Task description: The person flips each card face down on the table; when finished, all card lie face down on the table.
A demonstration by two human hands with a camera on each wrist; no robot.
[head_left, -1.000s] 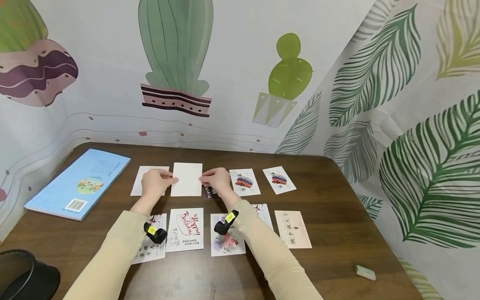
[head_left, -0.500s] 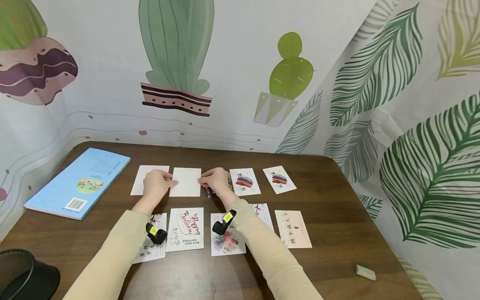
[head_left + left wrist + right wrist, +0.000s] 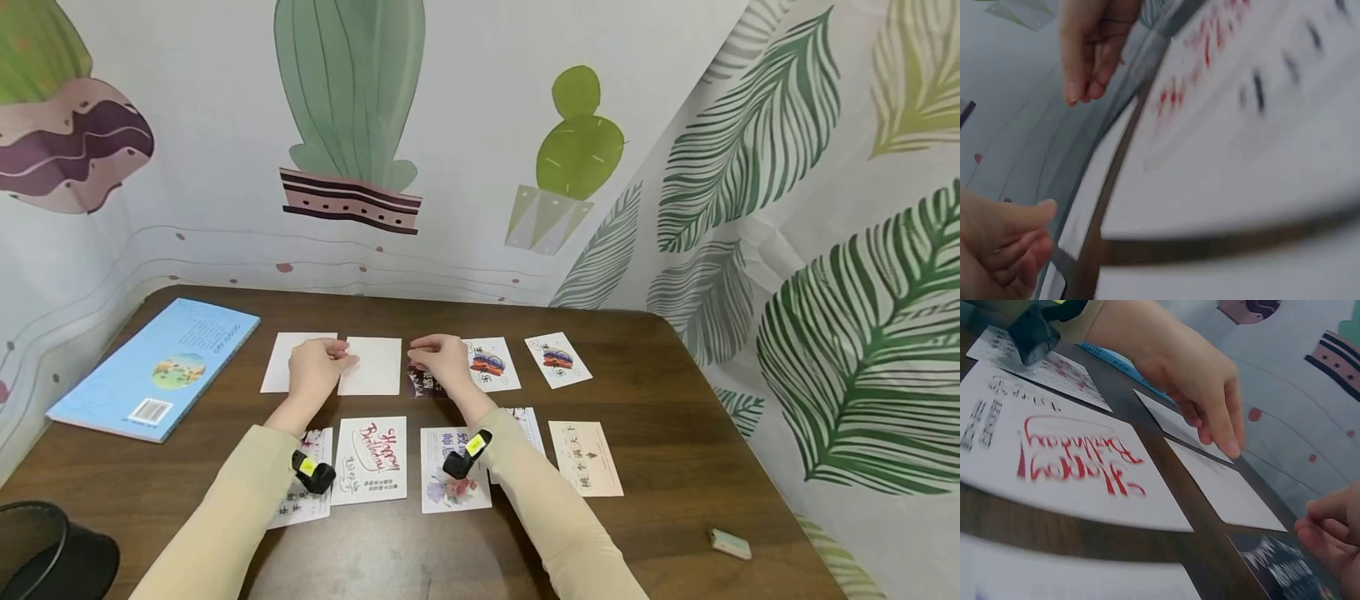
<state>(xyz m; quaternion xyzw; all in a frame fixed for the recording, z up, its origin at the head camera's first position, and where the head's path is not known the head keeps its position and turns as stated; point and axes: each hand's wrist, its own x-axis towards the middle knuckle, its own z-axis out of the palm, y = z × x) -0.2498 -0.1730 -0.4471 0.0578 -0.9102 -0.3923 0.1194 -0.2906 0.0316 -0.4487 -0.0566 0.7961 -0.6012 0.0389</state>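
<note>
A blank white card [image 3: 375,367] lies flat in the back row. My left hand [image 3: 311,371] hovers at its left edge; in the right wrist view the fingertips of the left hand [image 3: 1179,369] hang over the two blank cards, holding nothing. Partly behind that hand is another blank white card [image 3: 277,367]. My right hand [image 3: 444,364], fingers loosely bent, is off the blank card and over a dark printed card [image 3: 422,383], covering part of it. Both hands appear in the left wrist view with nothing between thumb and fingers.
Two cards with colourful prints [image 3: 491,364] lie at the back right. The front row has a Happy Birthday card [image 3: 370,460], a floral card [image 3: 457,492], a beige card [image 3: 585,458] and others. A blue book [image 3: 161,367], black mesh container [image 3: 82,550] and small eraser-like block [image 3: 730,544] surround them.
The blank card, held between both hands and slightly raised earlier, came down onto the table. My right hand then let go and moved right; my left hand hardly moved but no longer holds the card.
</note>
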